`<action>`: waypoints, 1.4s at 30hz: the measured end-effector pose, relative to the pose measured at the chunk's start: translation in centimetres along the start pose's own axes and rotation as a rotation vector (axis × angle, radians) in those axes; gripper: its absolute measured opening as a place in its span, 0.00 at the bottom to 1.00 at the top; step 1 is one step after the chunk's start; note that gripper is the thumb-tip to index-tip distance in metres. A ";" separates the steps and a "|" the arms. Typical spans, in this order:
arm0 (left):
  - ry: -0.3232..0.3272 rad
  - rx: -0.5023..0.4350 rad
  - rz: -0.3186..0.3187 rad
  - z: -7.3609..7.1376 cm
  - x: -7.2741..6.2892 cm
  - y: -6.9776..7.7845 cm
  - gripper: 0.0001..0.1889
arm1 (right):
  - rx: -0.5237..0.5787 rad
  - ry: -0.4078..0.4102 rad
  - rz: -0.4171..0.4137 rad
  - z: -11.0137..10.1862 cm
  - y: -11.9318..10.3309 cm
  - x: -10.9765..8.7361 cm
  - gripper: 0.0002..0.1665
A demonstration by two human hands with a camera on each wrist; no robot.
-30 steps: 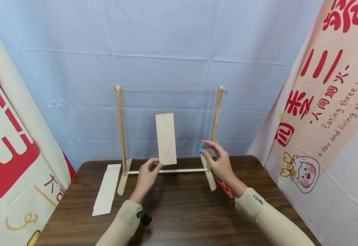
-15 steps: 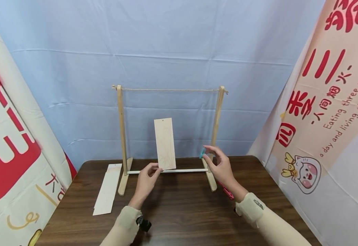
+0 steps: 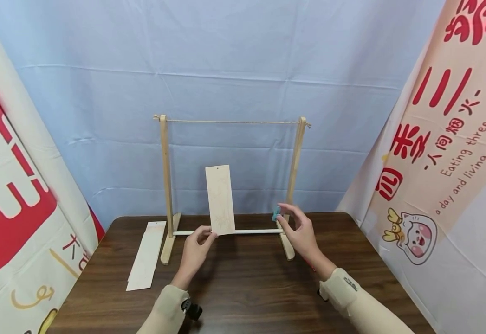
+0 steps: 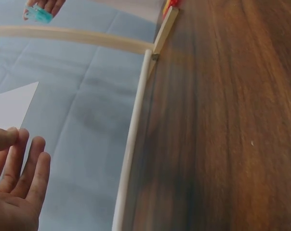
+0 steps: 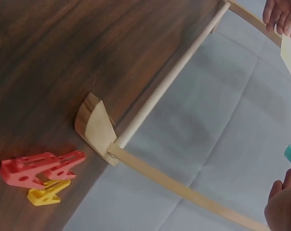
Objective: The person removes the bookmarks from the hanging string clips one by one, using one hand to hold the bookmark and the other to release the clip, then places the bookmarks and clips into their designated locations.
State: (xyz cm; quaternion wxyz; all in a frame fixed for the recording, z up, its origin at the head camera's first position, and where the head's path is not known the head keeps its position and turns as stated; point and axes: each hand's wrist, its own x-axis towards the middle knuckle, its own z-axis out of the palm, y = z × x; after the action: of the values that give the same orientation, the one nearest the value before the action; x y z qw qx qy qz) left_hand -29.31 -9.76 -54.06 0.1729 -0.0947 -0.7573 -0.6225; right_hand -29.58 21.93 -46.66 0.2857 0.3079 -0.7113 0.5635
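My left hand (image 3: 195, 253) pinches a pale rectangular card (image 3: 220, 199) by its lower left corner. The card stands nearly upright, with a small hole near its top edge and faint line drawing on its face. In the left wrist view, thumb and fingertips meet on the corner of the card (image 4: 13, 106). To the right, my right hand (image 3: 302, 232) holds a teal clothespin (image 3: 275, 214) between thumb and fingers. Behind both hands stands a wooden frame (image 3: 166, 176) with a string (image 3: 230, 122) across its top and a white rod (image 3: 257, 231) low down.
More pale cards (image 3: 146, 260) lie overlapping on the dark wooden table (image 3: 243, 287), left of the frame. Near the frame's right foot, the right wrist view shows red clothespins (image 5: 27, 169) and a yellow clothespin (image 5: 48, 192). A blue cloth (image 3: 226, 55) hangs behind the table.
The card and my left hand have come down and slightly left, so the card now overlaps the rod. My right hand has lowered a little with the teal clothespin.
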 end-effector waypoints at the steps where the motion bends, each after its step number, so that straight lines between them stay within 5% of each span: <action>1: 0.003 -0.002 -0.004 -0.1 -0.1 -0.1 0.08 | -0.004 0.003 -0.002 0.0 0.5 -0.1 0.23; 8: 0.022 0.000 -0.030 -0.9 -0.5 -0.7 0.08 | -0.006 0.024 -0.006 -0.1 2.8 -1.0 0.25; 42: 0.065 0.034 -0.075 -4.7 -2.5 -2.0 0.09 | -0.003 0.059 -0.005 -1.3 4.5 -3.9 0.25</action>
State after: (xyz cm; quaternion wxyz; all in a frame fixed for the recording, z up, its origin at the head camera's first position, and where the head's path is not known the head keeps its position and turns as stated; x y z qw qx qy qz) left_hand -27.03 -14.57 -56.05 0.1755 -0.0429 -0.7647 -0.6185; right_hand -30.44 24.40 -52.14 0.3087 0.2925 -0.7026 0.5705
